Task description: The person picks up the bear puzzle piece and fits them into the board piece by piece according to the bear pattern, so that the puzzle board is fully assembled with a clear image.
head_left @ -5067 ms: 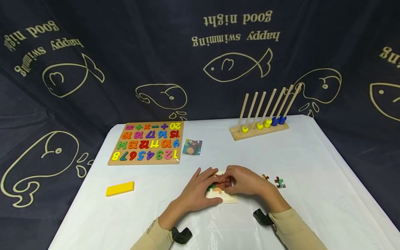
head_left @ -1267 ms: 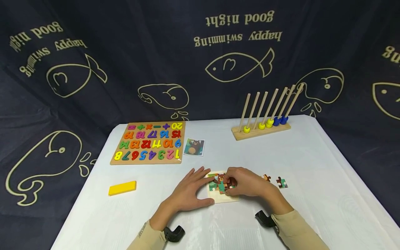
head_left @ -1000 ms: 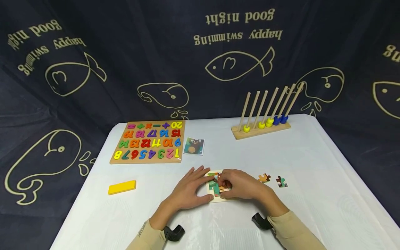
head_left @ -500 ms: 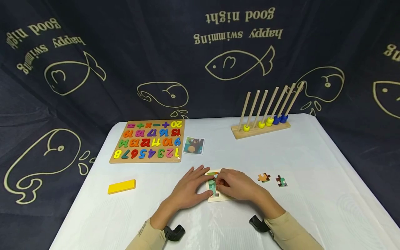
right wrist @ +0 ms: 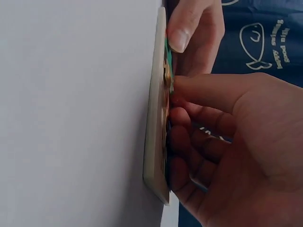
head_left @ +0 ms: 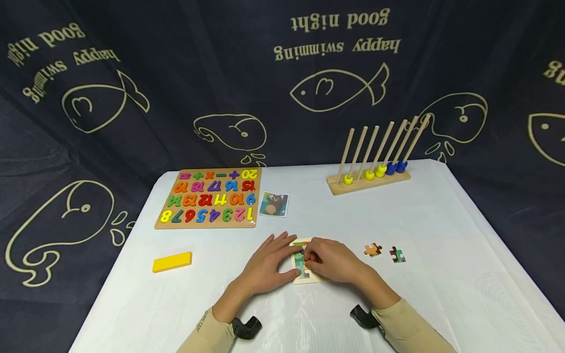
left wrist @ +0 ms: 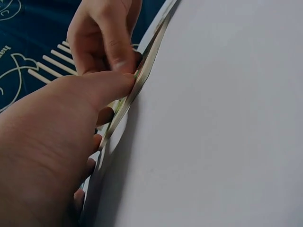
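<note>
A wooden jigsaw tray (head_left: 314, 280) with a pale border lies flat in front of me, mostly covered by both hands. My left hand (head_left: 268, 267) rests along its left side with fingers spread and straight, the thumb on its lower left corner. Over the tray's middle, my right hand (head_left: 339, 261) has curled fingers and pinches a jigsaw piece (right wrist: 168, 73), which sits slightly proud of the tray in the right wrist view. Teal picture parts (head_left: 301, 264) show between the hands. Two loose jigsaw pieces, one orange-brown (head_left: 372, 250) and one brown-teal (head_left: 398, 255), lie to the right.
A bear picture card (head_left: 273, 204) lies beyond the tray, beside a number board (head_left: 207, 226). At the back right stands a peg abacus (head_left: 371, 183) with yellow and blue beads. A yellow block (head_left: 172, 262) is at the left.
My right hand has slid left across the tray, bringing a teal piece toward the lower left corner. The orange-brown loose piece is now uncovered. My left hand has barely moved since about a second ago.
</note>
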Motion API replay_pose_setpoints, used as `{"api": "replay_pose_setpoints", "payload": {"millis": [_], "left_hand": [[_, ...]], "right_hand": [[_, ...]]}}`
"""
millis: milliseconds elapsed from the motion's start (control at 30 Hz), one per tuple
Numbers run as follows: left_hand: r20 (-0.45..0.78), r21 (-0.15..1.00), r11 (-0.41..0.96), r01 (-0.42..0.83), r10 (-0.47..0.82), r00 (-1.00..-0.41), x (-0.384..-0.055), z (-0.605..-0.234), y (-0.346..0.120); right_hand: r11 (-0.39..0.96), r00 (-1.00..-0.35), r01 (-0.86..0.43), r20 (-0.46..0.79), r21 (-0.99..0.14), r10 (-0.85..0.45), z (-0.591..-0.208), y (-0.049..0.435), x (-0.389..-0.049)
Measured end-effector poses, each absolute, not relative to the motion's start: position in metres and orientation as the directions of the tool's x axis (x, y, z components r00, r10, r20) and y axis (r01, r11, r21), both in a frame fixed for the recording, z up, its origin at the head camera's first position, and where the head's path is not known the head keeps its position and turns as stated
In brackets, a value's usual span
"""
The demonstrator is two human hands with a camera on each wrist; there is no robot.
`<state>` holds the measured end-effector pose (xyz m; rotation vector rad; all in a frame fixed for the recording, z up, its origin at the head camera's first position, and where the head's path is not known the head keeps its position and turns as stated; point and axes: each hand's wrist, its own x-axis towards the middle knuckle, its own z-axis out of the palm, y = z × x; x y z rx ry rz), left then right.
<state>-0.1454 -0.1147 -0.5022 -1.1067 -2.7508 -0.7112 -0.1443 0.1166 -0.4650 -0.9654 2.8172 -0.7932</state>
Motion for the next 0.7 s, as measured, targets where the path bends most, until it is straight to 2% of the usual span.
{"api": "replay_pose_setpoints", "payload": {"millis": [400,700], "left_hand": [[0.229,0.400,0.645,0.651,0.618,-0.752,-0.1448,-0.4990,-0.1134],[0.236,0.390,0.650,0.652,0.614,-0.753,-0.1449,-0.4995,-0.1134]], "right_hand": [[0.716,-0.832,-0.517,0.082,-0.469,-0.548,-0.4660,0.1096,-0.1427],[0.698,-0.806,-0.553,0.081,-0.454,-0.586,-0.4648,0.1116,-0.1434]]}}
